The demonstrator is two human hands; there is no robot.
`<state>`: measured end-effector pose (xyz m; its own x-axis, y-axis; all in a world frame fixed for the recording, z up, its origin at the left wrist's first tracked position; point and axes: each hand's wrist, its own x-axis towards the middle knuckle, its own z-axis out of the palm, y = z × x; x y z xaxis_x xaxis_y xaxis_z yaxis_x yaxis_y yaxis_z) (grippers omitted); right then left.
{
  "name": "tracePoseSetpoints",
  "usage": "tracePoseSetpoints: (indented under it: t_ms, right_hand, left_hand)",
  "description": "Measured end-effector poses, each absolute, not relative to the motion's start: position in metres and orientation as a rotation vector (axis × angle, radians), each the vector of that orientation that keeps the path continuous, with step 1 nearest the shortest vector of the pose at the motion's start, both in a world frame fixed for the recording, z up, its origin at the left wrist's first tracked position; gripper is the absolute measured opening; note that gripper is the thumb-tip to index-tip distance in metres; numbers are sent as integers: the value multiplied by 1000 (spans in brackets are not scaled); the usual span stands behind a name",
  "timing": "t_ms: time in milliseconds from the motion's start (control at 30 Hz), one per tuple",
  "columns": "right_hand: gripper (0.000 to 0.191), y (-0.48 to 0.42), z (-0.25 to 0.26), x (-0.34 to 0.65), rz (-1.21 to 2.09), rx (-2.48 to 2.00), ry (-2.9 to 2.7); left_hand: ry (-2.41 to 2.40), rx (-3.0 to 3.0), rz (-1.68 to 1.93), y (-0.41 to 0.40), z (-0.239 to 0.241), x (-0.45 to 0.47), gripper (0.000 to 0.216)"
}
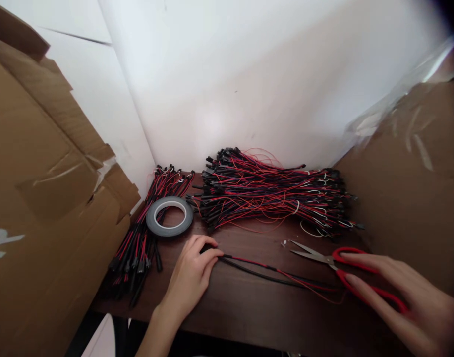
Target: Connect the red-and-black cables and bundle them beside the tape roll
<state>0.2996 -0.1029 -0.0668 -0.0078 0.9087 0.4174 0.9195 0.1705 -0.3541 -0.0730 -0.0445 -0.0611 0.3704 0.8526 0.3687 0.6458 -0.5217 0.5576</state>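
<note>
My left hand (195,267) is closed, its thumb and fingers pinching one end of a red and black cable (262,265) that stretches rightward over the dark tabletop. A thin loose orange wire trails from the cable's right part. In my right hand (409,297) is a pair of scissors (325,259) with red handles; the blades stand apart and point left, above the cable and not touching it. A small white scrap (285,243) lies by the blade tips.
A large heap of red and black cables (271,191) lies by the wall. Left of it, a grey tape roll (151,218) rests against a smaller cable bundle (138,248). Cardboard boxes stand at the left (44,163) and right (405,173). The wooden table (249,312) ends near my body.
</note>
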Motion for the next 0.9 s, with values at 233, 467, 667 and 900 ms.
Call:
tracePoseSetpoints:
  t_ms: [233, 467, 667, 900]
  right_hand:
    - [47, -90, -86, 318, -22, -1669, -1986]
    - [36, -92, -73, 310, -56, -1577, -2063]
    - [30, -107, -78, 315, -51, -1580, -2125]
    - [20, -110, -77, 337, 69, -1648, -2004]
  left_hand:
    - [1323, 2331, 866, -42, -63, -74, 23]
    - [1242, 2331, 882, -45, -56, -74, 21]
    - [1162, 2298, 902, -43, -57, -74, 22]
    - [1203, 2363, 795, -43, -59, -76, 31]
